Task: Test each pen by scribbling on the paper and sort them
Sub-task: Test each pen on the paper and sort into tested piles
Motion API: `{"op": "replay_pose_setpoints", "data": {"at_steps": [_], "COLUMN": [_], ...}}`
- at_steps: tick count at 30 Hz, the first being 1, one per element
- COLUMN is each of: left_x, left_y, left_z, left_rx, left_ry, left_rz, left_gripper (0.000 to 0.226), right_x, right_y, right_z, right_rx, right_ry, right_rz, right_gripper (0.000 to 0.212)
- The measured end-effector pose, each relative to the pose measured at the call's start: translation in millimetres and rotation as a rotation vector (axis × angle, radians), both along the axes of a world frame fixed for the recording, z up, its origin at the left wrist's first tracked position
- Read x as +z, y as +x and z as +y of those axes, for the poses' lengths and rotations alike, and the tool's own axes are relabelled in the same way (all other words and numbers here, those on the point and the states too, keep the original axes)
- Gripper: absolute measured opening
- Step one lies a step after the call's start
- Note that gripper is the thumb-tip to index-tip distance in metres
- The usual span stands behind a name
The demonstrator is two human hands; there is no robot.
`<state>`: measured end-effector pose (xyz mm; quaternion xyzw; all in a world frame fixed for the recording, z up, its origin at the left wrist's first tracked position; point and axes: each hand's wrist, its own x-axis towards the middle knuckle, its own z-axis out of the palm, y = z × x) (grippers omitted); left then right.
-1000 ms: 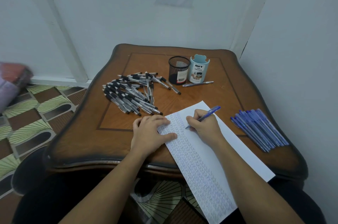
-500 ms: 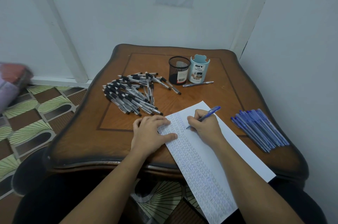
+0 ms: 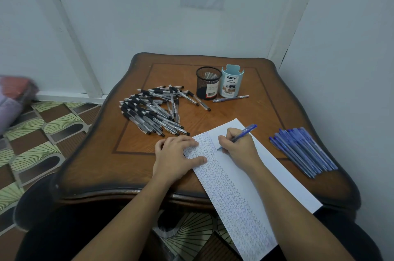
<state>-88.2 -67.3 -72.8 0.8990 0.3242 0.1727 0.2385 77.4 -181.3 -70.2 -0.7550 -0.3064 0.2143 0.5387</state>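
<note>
A long white paper (image 3: pixel 275 177) lies slanted across the wooden table (image 3: pixel 102 154), its left column covered in small scribbles. My right hand (image 3: pixel 239 145) grips a blue pen (image 3: pixel 245 132) with its tip on the paper beside the scribbled column. My left hand (image 3: pixel 177 154) rests flat on the paper's left edge, fingers spread. A heap of black-capped clear pens (image 3: pixel 153 111) lies at the table's left. A group of blue pens (image 3: pixel 302 150) lies side by side at the right.
A black mesh cup (image 3: pixel 207 86) and a light blue desk organizer (image 3: pixel 231 82) stand at the back of the table, with a single pen (image 3: pixel 230 98) lying in front of them. White walls close in behind and to the right. Patterned floor lies at the left.
The pen tip has shifted only slightly on the paper. My left hand has stayed in place.
</note>
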Motion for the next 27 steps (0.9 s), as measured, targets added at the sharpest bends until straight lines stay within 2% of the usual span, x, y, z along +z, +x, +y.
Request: {"op": "replay_pose_setpoints", "data": {"at_steps": [8,11,13,16,19,22,27], "left_x": [-0.8,-0.4,-1.2,-1.9,-1.4,-1.8,-1.9], "left_y": [-1.5,-1.5,-1.5,-1.0,-1.2,-1.4,-1.9], "left_z": [1.3,0.2,0.9,1.2,1.4,1.7,1.4], "left_rx": [-0.007,-0.023,-0.026,-0.027,-0.028,-0.021,-0.018], "left_ry": [0.001,-0.008,-0.006,-0.009,-0.013,-0.013,-0.010], "left_rz": [0.002,-0.010,-0.022,-0.019,-0.020,-0.017,-0.013], "left_gripper": [0.054,0.060,0.062,0.059,0.053,0.051,0.052], "right_x": [-1.8,3.3,7.6,13.7,17.2,18.0,19.6], "right_y": [-0.2,5.4,8.4,8.4,6.6,6.9,8.6], "right_z": [0.8,0.5,0.6,0.2,0.1,-0.7,-1.3], "right_rx": [-0.016,-0.138,-0.201,-0.220,-0.155,-0.098,-0.081], "right_ry": [0.032,0.120,0.173,0.149,0.133,0.092,0.055], "right_rz": [-0.038,0.075,0.189,0.254,0.263,0.168,0.209], "right_gripper": [0.032,0.035,0.045,0.053,0.043,0.031,0.030]}}
